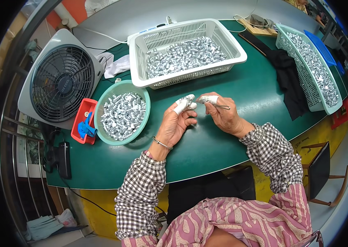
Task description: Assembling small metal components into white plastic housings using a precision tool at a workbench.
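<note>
You sit at a green table [219,150], seen from above; clock directions run from your 2 hands, with 12 o'clock straight ahead of you. Your left hand [175,123] has its thumb and fingertips drawn close together, wearing white finger covers [181,107]; you cannot tell from this view whether anything small sits between them. Your right hand [225,117], also covered in white at a fingertip, pinches a thin metal tool [224,108] that lies across the fingers. The 2 hands face each other, fingertips near but apart, above the table.

At 9 o'clock, near your left hand, a round pale green bowl [146,99] holds a heap of small metal parts [124,115] (silvery, short, and jumbled at every angle). More such parts spread inside a large white basket [240,55] at 12 o'clock, and others fill a long pale green basket [316,105] at 2 o'clock. Just beside the bowl, on its far side from you, is a red tray [77,129] with a crumpled blue item [86,128] in it. A grey fan [65,84] stands at 10 o'clock, and black cloth [291,82] lies at 2 o'clock, beside the long basket.
</note>
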The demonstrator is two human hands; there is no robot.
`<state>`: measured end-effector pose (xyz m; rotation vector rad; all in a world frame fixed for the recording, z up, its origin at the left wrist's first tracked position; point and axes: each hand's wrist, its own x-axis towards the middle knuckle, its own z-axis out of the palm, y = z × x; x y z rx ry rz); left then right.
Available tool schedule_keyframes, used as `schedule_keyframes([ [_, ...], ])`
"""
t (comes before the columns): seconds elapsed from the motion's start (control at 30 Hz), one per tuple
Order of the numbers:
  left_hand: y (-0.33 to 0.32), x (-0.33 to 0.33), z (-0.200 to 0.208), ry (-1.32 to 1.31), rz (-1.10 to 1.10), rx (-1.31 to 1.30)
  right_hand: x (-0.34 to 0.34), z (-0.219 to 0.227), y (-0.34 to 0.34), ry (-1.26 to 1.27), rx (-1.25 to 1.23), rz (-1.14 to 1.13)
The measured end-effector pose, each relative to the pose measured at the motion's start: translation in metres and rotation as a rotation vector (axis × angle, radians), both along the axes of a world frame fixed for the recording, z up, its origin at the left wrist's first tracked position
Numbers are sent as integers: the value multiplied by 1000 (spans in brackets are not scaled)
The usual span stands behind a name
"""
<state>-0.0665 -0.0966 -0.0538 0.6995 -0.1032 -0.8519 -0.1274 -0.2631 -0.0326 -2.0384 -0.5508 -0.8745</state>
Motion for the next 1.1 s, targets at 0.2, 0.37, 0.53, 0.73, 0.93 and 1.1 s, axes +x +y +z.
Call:
schedule_keyframes([
  [0.2,-1,0,-1,-1,-5,-1,0,-1,-1,15,-15,0],
  [0.37,-2,-1,-2,-27,15,19,1,-3,-1,-6,-52,-9],
  [0.53,0,1,-3,-142,87,114,2,-1,3,-105,-229,-35],
  [0.73,1,1,9,-159,127,103,-2,9,4,422,381,138],
  [0.93,1,-2,5,-96,140,21,-6,5,6,455,225,78],
  [1.1,-3,-7,16,-61,-2,-8,-8,7,5,359,63,80],
])
